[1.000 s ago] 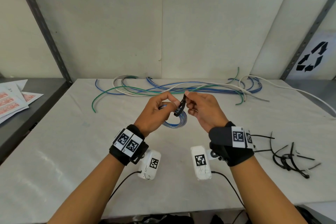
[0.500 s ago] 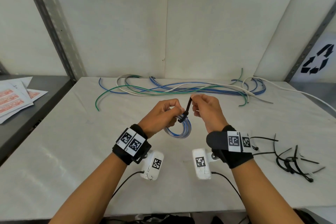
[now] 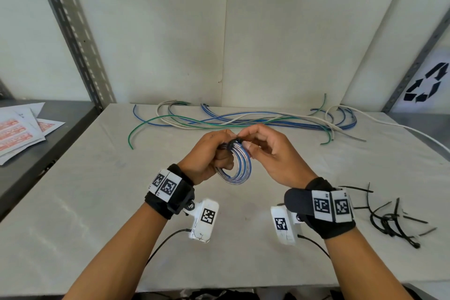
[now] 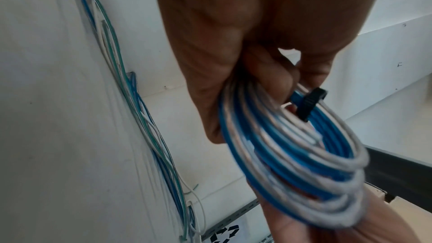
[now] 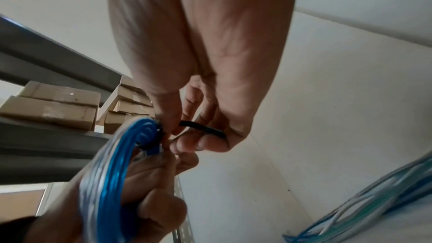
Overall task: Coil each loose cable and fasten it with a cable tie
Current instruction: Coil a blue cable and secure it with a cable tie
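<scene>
Coil [image 3: 235, 165] of light, springy blue-and-white cable hung above mid-bench, my left hand [image 3: 207, 153] clamped round its top; right hand [image 3: 270, 151] pinched the stiff black cable tie [image 5: 201, 128] tail there.

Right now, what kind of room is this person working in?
Probably a storeroom or workshop. The white table sits between slotted metal shelf posts, cardboard boxes are stacked on a shelf, and a recycling sign hangs on the wall. Loose cables and spare cable ties lie on the table.
</scene>
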### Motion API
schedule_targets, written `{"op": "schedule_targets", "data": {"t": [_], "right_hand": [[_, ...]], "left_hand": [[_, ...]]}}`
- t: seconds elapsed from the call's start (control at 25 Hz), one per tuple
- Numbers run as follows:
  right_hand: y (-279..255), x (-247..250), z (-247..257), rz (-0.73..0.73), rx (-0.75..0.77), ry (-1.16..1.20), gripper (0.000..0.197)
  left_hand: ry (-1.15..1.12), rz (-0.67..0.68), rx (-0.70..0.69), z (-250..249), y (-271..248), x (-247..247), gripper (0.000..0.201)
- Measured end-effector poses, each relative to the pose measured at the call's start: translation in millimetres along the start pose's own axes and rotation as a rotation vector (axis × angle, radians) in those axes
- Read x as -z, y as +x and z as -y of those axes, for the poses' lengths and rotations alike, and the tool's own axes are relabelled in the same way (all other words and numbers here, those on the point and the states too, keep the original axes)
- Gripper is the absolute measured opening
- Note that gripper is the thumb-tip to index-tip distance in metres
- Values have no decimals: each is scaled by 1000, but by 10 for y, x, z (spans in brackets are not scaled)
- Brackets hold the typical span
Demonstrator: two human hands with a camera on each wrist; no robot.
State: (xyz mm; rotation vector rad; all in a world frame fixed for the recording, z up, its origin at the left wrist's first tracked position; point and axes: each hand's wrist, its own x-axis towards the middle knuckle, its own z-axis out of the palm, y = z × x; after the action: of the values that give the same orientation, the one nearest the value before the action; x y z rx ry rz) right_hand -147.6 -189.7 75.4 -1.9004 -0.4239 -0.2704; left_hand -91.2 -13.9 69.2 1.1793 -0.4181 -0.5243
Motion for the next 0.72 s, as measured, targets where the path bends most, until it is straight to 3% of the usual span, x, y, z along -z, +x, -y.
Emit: {"op": "schedule_targets", "data": {"t": [0.16,0.48,0.72], "right_hand": [[-23,-61,49,34,20,-139,22],[-24,-96,89,8,-15,135,10],[22,-215,-10,-90,-99,350,21]], "left_hand": [[-3,25,12,-29,-28,-5,20],[-150,96,53,-162,-118,-68,34],[-114,163,84,-170,-149,-91,31]]}}
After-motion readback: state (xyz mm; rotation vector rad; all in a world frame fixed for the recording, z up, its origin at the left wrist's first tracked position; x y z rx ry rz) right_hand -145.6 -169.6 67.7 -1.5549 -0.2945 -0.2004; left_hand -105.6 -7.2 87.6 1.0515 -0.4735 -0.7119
